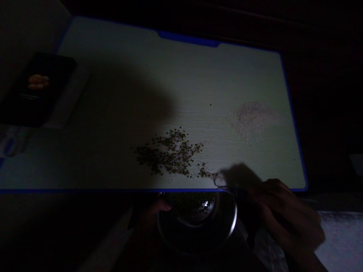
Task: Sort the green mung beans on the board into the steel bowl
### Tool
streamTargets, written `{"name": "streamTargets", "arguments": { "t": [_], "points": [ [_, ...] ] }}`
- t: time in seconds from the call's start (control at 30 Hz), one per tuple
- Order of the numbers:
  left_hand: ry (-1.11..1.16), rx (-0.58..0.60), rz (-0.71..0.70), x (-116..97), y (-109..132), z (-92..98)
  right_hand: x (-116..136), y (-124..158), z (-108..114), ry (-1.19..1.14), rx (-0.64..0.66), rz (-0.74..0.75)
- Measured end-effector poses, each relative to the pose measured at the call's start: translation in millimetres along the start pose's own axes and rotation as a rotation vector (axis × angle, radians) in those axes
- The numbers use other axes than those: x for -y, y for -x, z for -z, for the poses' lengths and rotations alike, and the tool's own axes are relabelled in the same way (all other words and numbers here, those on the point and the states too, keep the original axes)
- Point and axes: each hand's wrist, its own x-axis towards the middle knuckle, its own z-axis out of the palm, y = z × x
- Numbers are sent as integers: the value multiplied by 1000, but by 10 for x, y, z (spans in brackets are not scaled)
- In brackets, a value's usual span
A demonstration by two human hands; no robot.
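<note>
In dim light, my right hand (289, 211) is closed around the handle of a spoon (222, 186). The spoon's tip touches the white board (184, 79) near its front edge, beside a scattered patch of small green beans (176, 155). Below that edge is a shiny metal bowl (233, 223) with more green beans inside. My left hand (159, 207) grips the bowl's left rim with the thumb on top; its other fingers are lost in the dark. A pale, grainy heap (252, 119) lies on the board's right side.
A dark box or book (39, 90) with a picture on its top sits on the board's left side. In front of it is a pale object with a blue mark (11, 145), too dim to name. Blue trim (187, 39) borders the board.
</note>
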Motion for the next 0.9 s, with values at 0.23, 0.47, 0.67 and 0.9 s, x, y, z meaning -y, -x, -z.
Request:
{"name": "streamTargets", "arguments": {
  "t": [0.23,0.47,0.67,0.9],
  "points": [
    [-8,43,20,-8,82,-42,-19,34,-108,44,-35,-58],
    [-25,63,26,-15,85,-12,-217,-125,5,135,-187,-107],
    [-35,28,15,-2,65,-30,-186,-396,-15,79,-93,-36],
    [-26,38,59,14,51,14,-228,-525,-42,-27,50,28]
  ]
}}
